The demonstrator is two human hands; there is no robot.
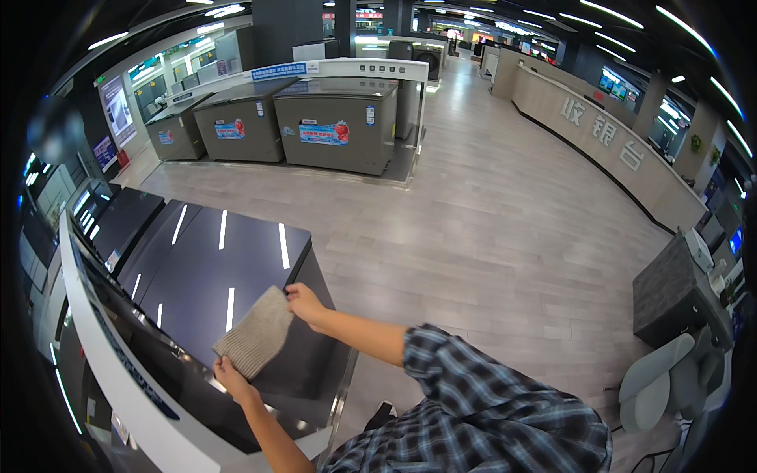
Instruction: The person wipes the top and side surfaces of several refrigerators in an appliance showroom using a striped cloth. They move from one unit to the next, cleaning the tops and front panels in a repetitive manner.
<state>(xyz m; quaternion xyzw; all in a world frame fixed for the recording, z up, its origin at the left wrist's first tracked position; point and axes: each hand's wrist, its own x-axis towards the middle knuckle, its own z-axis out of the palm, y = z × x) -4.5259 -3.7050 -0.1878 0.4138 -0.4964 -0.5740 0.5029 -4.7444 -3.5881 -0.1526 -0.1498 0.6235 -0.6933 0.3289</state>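
Freezers (315, 126) stand well beyond cloth (256, 331).

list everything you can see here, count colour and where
cloth: 1, beige, lying on the near dark appliance top, pinched at two corners
dark appliances: about 3, glossy black tops, in a row at lower left
white display stand: 1, white, along the left side of the dark row
chest freezers: 3, grey, in a row at upper centre
long counter: 1, beige, curving along the right
grey cabinet: 1, dark grey, at right
chair: 1, light grey, lower right
floor: pale wood planks, centre
left hand: 1, holds the cloth's near corner
right hand: 1, holds the cloth's far corner, plaid sleeve
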